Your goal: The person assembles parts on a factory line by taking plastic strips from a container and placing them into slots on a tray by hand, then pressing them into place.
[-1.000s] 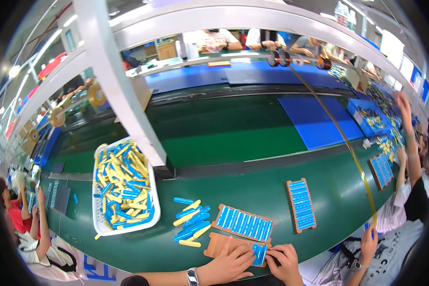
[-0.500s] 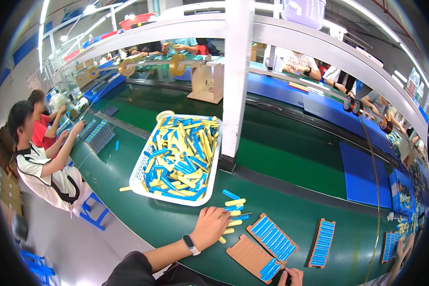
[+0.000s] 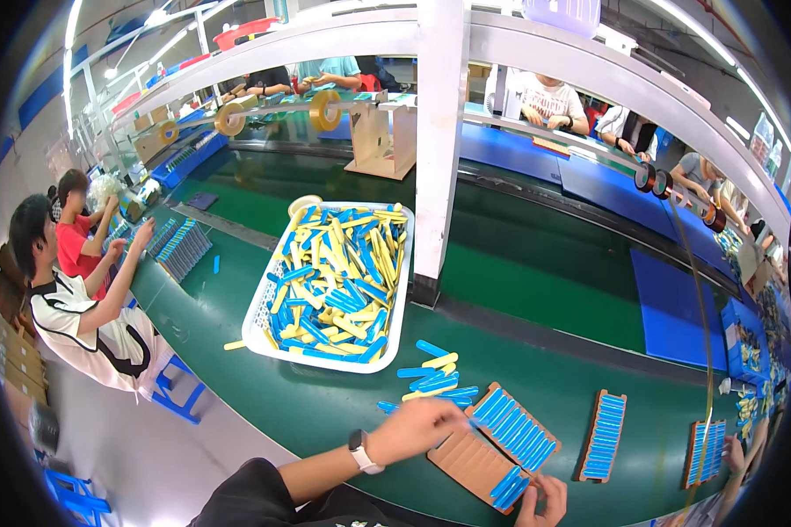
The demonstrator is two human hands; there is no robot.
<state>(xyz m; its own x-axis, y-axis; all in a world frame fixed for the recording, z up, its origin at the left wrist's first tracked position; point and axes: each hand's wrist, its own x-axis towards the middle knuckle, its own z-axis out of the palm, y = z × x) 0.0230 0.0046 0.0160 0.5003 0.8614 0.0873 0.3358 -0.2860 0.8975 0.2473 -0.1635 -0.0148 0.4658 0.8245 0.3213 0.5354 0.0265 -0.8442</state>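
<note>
My left hand (image 3: 424, 430), with a watch on its wrist, is over the near edge of a slotted brown tray (image 3: 455, 457). Its fingers pinch a thin blue strip (image 3: 475, 422), blurred. At the tray's lower right corner is my right hand (image 3: 545, 502), its thumb and finger closed on the edge beside a few blue strips (image 3: 508, 488) in the slots. Adjoining it, a second brown tray (image 3: 551, 450) holds a row of blue strips. Loose blue and yellow strips (image 3: 432, 380) lie on the green table beyond my left hand.
A white basket (image 3: 253, 327) heaped with blue and yellow strips stands behind the loose pieces. Filled trays (image 3: 601, 436) lie to the right, near another person's hand (image 3: 736, 455). A white post (image 3: 439, 158) rises behind the basket. Co-workers sit at left and across the line.
My left hand has moved right from the loose strips to the near tray, a blue strip at its fingertips. My right hand has shifted slightly upward and right at the tray corner.
</note>
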